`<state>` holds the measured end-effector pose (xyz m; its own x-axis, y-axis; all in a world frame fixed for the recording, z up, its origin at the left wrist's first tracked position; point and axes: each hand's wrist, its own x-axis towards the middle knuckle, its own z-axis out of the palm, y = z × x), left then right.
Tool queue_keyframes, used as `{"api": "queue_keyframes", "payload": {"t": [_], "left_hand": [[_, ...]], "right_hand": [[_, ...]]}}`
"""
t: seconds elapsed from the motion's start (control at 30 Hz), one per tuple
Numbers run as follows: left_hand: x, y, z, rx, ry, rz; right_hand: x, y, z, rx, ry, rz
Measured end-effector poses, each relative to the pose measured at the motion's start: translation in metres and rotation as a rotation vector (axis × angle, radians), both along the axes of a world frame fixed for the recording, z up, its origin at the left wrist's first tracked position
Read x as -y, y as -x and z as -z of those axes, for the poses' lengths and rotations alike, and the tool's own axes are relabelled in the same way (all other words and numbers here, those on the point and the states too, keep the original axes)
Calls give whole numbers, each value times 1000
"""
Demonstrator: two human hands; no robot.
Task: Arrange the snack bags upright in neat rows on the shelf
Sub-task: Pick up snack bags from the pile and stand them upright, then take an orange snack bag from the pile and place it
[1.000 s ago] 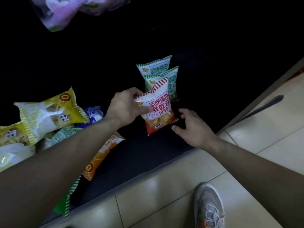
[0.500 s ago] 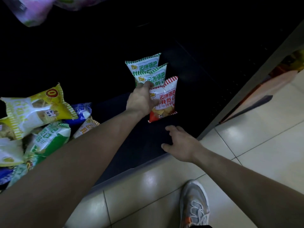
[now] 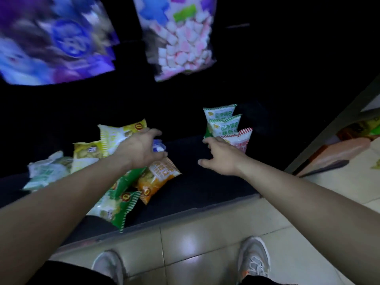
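We reach both bare forearms forward; our left hand (image 3: pixel 141 149) spreads its fingers palm down, and our right hand (image 3: pixel 221 156) hangs loose, fingers parted, gripping nothing.

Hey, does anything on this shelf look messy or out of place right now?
Yes. On the right, three bags stand upright in a row. On the left, a pile of yellow, green and orange bags lies flat and overlapping, and one green bag juts over the shelf edge. The left hand is over the pile.
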<state>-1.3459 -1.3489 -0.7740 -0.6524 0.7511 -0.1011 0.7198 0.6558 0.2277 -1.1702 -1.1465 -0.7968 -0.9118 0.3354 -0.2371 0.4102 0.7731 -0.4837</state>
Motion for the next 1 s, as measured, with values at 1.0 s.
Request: {"api": "queue_keyframes", "payload": {"t": [1.0], "left_hand": [[149, 75, 63, 70, 131, 26]], "right_hand": [[85, 150, 163, 183, 188, 221]]}}
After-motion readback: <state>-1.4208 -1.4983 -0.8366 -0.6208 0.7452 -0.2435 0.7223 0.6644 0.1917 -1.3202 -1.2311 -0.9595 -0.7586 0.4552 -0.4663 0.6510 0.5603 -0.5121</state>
